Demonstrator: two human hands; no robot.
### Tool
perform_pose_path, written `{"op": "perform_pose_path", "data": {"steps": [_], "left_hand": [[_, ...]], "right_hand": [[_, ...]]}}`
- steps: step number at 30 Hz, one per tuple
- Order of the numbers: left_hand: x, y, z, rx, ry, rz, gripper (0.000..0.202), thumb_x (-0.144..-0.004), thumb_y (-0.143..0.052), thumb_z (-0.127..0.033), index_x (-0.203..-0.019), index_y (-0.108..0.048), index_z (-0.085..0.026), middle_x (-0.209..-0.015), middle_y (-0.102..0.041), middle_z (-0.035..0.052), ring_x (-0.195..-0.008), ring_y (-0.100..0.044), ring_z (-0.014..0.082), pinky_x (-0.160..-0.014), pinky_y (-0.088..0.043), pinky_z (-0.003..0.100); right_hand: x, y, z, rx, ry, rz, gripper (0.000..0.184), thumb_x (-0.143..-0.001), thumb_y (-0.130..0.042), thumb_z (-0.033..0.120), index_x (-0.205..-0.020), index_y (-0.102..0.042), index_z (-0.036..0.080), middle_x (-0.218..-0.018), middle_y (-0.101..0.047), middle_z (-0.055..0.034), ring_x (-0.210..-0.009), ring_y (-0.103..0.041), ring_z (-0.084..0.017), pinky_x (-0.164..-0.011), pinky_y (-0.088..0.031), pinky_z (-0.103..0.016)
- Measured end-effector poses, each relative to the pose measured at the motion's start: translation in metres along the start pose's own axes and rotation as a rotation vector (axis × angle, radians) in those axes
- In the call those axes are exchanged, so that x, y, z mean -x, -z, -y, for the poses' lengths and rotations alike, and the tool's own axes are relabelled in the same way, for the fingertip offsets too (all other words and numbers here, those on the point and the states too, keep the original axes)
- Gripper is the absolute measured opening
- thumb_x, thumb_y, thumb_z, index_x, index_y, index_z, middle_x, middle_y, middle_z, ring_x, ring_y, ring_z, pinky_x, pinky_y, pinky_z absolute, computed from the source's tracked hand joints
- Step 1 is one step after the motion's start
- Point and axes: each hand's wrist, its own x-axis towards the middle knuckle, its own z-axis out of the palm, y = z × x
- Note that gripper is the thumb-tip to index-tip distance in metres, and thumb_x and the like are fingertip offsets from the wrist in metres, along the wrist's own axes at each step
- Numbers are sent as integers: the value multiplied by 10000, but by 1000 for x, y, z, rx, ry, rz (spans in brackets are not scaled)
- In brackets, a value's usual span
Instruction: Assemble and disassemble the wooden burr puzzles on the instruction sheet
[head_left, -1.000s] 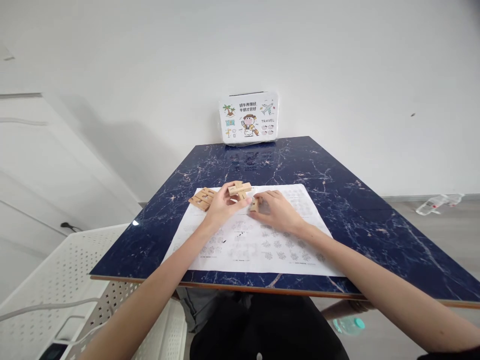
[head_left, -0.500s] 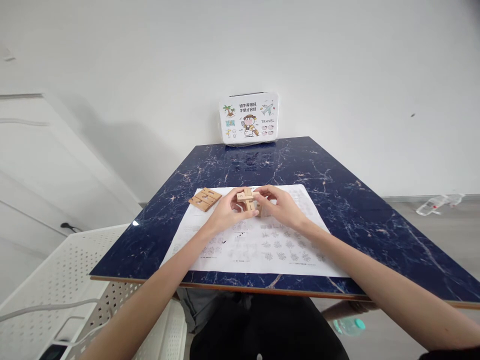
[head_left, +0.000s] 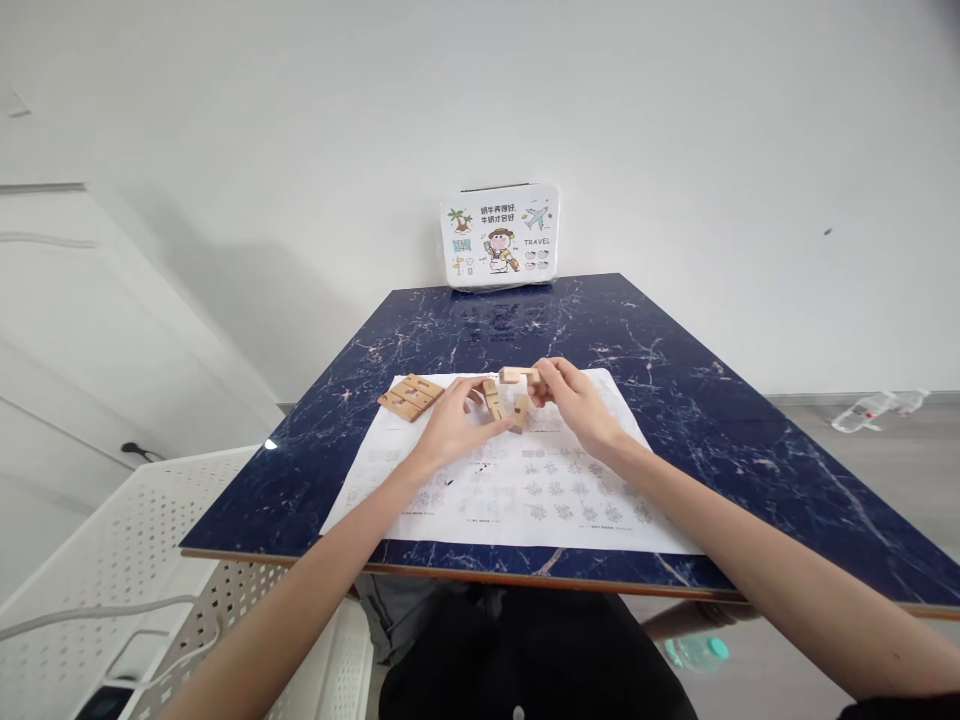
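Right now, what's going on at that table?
A person at the blue marble table works over a printed sheet. The left hand grips an upright wooden piece; the right hand holds a wooden bar just above and beside it. Flat at the sheet's far left corner lie spare wooden pieces. An illustrated box stands against the wall.

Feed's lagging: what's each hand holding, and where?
Left hand: notched tan wooden block, lower end. Right hand: short tan wooden bar, right end.
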Motion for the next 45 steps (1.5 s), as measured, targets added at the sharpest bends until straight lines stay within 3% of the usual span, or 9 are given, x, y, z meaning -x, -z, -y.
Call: {"op": "perform_pose_path", "data": {"steps": [3,5,9,12,20,29,36,41,45], "left_hand": [[0,-1,3,-57,10,5,612,-742,-855,-556,-1210,-642,-226,-1318,-592,111,-1189,-594,315,-1012,-507,466],[0,-2,3,-81,5,15,572,-731,-857,-537,-1160,-653,-217,-1327,-564,117,-1252,-564,337,-1087,-472,492],[0,-4,4,-140,-25,32,501,-731,-834,-482,-1115,-670,-204,-1283,-569,125,-1283,-543,357,-1149,-431,510],[1,-4,6,-162,-58,42,442,-762,-794,-434,-1126,-683,-210,-1275,-578,120,-1304,-534,359,-1170,-411,516],[4,-4,6,-158,-115,125,726,-783,-812,-514,-1414,-555,-265,-1473,-537,131,-1399,-467,383,-1169,-382,569],[5,-2,0,-186,-99,88,753,-755,-796,-714,-1322,-602,-258,-1382,-615,115,-1252,-595,362,-1057,-473,518],[2,-3,4,-211,-103,1,517,-811,-803,-571,-1180,-677,-231,-1196,-696,95,-1170,-628,350,-1030,-484,503],[2,-5,9,-241,-129,-11,515,-834,-791,-495,-1246,-663,-215,-1221,-681,107,-1197,-625,349,-1052,-488,499],[3,-4,10,-260,-133,5,584,-840,-788,-563,-1281,-655,-204,-1242,-681,109,-1196,-632,343,-1036,-513,487]], "right_hand": [[-2,5,-1,183,-59,-95,451,-1037,-438,562,-705,-432,256,-641,-517,-1,-601,-488,-183,-589,-406,-317],[-2,8,-1,381,-69,-133,502,-1062,-365,541,-653,-407,254,-637,-555,-29,-616,-512,-203,-601,-380,-329],[-1,8,-5,753,-85,-75,593,-1086,-309,545,-610,-494,244,-696,-669,-100,-658,-605,-249,-640,-378,-351],[0,4,-11,872,-51,-48,536,-1083,-359,535,-695,-576,237,-749,-716,-123,-644,-632,-261,-619,-385,-352],[2,2,-18,741,20,77,277,-1082,-456,412,-1018,-657,232,-930,-783,-105,-798,-723,-287,-692,-480,-374],[8,-6,-17,528,158,272,213,-1051,-511,334,-1209,-633,258,-1074,-800,-89,-826,-752,-252,-733,-580,-417],[9,-4,-12,385,78,369,227,-1046,-504,353,-1242,-571,259,-1120,-796,-94,-699,-724,-218,-655,-596,-421],[8,-4,-9,247,28,400,224,-1045,-535,366,-1236,-539,250,-1041,-804,-93,-732,-742,-209,-613,-596,-366],[8,-3,-10,186,-88,440,295,-1056,-546,420,-1289,-518,241,-875,-784,-59,-556,-671,-152,-475,-513,-277]]}}
